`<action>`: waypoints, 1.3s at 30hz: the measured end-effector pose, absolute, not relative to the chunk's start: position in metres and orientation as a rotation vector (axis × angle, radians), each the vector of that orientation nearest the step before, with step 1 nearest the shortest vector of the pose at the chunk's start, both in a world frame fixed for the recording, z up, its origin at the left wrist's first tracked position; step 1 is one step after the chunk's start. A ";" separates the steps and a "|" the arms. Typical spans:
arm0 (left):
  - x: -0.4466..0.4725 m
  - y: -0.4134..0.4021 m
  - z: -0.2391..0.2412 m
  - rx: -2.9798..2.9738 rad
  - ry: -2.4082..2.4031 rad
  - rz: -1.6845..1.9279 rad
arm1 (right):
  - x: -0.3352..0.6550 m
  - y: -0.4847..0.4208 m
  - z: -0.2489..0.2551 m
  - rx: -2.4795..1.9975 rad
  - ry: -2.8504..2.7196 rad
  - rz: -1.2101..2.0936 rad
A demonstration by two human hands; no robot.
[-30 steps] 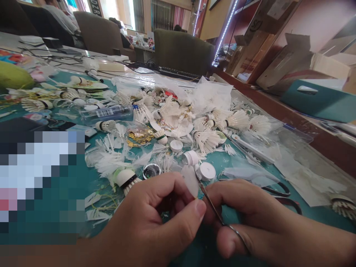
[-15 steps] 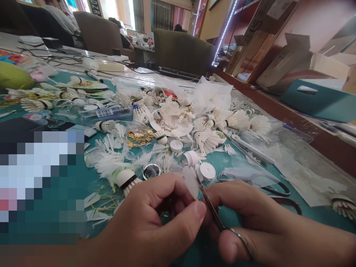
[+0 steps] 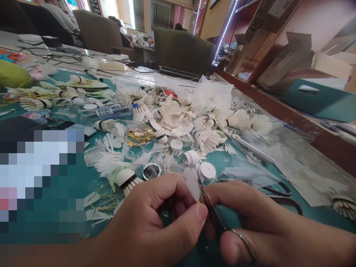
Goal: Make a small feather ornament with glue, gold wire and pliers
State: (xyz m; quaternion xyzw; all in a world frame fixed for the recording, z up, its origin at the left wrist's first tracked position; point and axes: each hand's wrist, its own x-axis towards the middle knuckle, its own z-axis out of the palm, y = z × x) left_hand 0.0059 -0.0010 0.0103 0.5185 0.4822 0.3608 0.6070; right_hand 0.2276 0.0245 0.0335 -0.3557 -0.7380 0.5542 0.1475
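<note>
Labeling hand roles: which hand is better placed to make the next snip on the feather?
Right. The right hand already grips the small scissors, blades at the feather's base. The left hand is busy pinching the feather, so it likely only steadies.

White against teal

A white feather (image 3: 191, 181) and silver scissors (image 3: 213, 215) are seen; the table (image 3: 244, 163) is covered in teal; shuttlecocks (image 3: 128, 180) are banded black.

I see a teal-topped table (image 3: 239, 163) buried in white clutter. A plastic bottle (image 3: 107, 112) lies on its side; right of it sit shuttlecocks (image 3: 236, 120) and loose feathers (image 3: 111, 159), nearer me small white caps (image 3: 207, 171) (three or four), and black-handled scissors (image 3: 280, 194) far right of it.
</note>
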 end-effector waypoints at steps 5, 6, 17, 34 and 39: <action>0.006 0.001 0.005 1.204 1.065 0.895 | 0.227 0.025 0.034 -1.016 -2.114 1.592; 0.006 0.001 0.004 1.203 1.053 0.904 | 0.226 0.025 0.034 -1.018 -2.114 1.594; 0.005 0.000 0.005 1.190 1.073 0.880 | 0.226 0.028 0.033 -1.003 -2.117 1.575; 0.005 0.000 0.007 1.240 1.090 0.877 | 0.223 0.025 0.035 -1.050 -2.122 1.527; 0.005 0.002 0.005 1.263 1.046 0.902 | 0.224 0.024 0.034 -1.020 -2.147 1.542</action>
